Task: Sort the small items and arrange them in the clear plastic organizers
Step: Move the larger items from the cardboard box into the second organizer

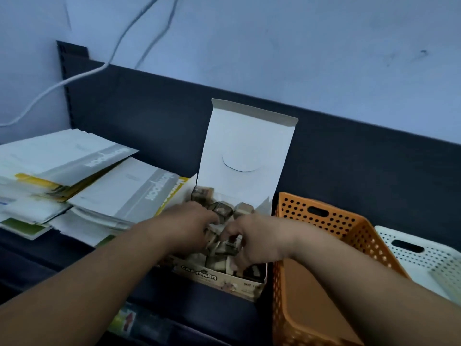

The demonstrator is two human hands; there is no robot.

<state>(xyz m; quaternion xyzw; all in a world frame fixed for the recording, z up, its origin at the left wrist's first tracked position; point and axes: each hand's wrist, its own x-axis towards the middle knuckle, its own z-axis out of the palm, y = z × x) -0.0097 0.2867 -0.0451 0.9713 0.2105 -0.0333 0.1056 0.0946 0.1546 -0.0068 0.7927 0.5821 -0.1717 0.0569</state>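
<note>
Plainly, in the head view, we are at the picking step: our left hand [189,228] and right hand [252,242] both dig among the blocks [222,208] heaped in the open box [224,280]. The fingers are curled, but blur hides whether either hand grips one. An orange basket [324,221] stands just beside the box. No clear organizer shows, so next we likely lift a block out and find one.

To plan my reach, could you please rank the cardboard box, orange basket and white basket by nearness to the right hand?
1. Cardboard box: right hand is inside it.
2. Orange basket: just right of it.
3. White basket: far right.
</note>
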